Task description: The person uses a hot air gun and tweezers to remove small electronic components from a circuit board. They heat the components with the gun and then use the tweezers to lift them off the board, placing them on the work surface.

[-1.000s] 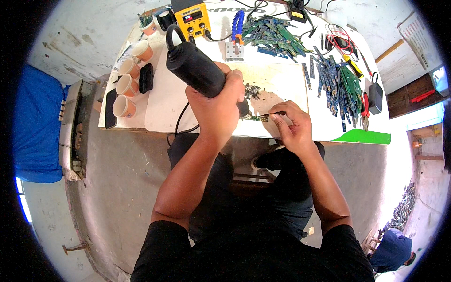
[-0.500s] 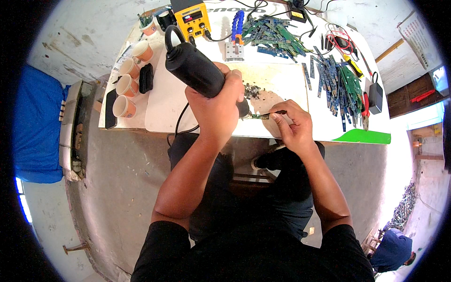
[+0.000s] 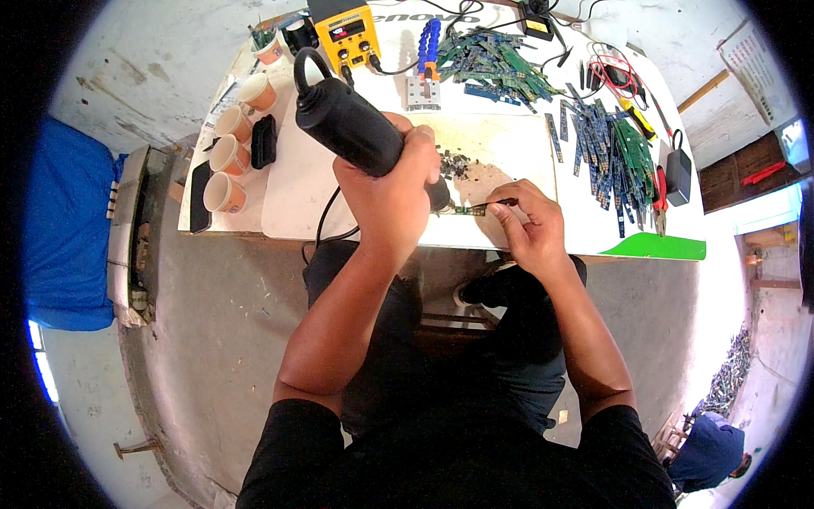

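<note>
My left hand point(image 3: 392, 193) is wrapped round a black hot air gun point(image 3: 349, 125), tilted with its nozzle end low over the table's front. Just right of the nozzle lies a narrow green circuit board strip point(image 3: 469, 210), its left end partly hidden by the gun. Between the thumb and fingers of my right hand point(image 3: 538, 227) are thin dark tweezers point(image 3: 504, 202), pointing left at the strip; whether the tips touch it is too small to tell. Small dark chips point(image 3: 456, 165) are scattered beyond the strip on a stained work mat point(image 3: 517, 140).
Heaps of circuit board strips point(image 3: 492, 68) lie at the back and right point(image 3: 615, 157). A yellow soldering station point(image 3: 346, 34) and a metal holder point(image 3: 422, 92) stand behind. Paper cups point(image 3: 225, 193) line the left side. Red-handled pliers point(image 3: 660, 191) lie right. Another person point(image 3: 708, 450) sits at lower right.
The hot air gun has shifted very slightly to the left in my left hand. My right hand and the tweezers stay almost where they were.
</note>
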A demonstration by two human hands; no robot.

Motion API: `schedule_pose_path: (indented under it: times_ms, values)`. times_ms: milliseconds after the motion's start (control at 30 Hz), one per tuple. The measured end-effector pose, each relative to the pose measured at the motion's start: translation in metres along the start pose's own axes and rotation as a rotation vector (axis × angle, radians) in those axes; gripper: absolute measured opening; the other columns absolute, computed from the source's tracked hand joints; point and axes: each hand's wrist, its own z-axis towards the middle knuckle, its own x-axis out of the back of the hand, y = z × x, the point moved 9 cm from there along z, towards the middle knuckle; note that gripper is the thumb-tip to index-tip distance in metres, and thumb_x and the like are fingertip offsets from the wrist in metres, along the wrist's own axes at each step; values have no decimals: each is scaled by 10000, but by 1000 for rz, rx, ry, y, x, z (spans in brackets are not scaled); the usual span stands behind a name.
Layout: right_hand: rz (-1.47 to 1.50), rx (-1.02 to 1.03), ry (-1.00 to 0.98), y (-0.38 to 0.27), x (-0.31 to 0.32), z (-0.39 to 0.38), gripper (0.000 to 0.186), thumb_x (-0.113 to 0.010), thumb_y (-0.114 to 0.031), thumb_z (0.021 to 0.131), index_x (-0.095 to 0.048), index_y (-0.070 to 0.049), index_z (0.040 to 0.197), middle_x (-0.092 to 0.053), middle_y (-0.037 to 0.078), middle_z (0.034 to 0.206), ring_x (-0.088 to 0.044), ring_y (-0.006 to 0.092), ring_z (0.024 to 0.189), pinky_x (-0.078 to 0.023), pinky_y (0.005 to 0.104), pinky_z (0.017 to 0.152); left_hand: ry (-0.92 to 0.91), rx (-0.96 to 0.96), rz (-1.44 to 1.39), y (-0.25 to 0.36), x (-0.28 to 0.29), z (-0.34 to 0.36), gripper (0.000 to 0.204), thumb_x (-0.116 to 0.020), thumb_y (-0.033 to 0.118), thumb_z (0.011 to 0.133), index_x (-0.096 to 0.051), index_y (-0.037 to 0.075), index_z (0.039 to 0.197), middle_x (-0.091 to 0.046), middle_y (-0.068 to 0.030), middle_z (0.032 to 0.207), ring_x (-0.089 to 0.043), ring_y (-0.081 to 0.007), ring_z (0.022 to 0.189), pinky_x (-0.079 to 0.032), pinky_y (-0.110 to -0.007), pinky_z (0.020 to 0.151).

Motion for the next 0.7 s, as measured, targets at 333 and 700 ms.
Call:
schedule_pose_path:
  times_ms: [333, 700]
  values:
    - [-8, -22, -10, 0, 0, 1, 49, -697, -36, 892, -709, 6, 914, -723, 137, 939, -686, 280, 876, -535, 352, 798, -7, -15, 26, 1, 0, 1, 115, -616, -48, 849, -530, 28, 841, -505, -52, 619, -495, -158, 509, -457, -335, 546]
    - [-2, -22, -9, 0, 0, 1, 48, -699, -36, 891, -708, 2, 918, -723, 135, 936, -681, 278, 874, -532, 350, 798, -12, -13, 17, -1, 0, 1, 117, -611, -51, 857, -527, 30, 852, -505, -52, 624, -500, -161, 517, -457, -338, 555]
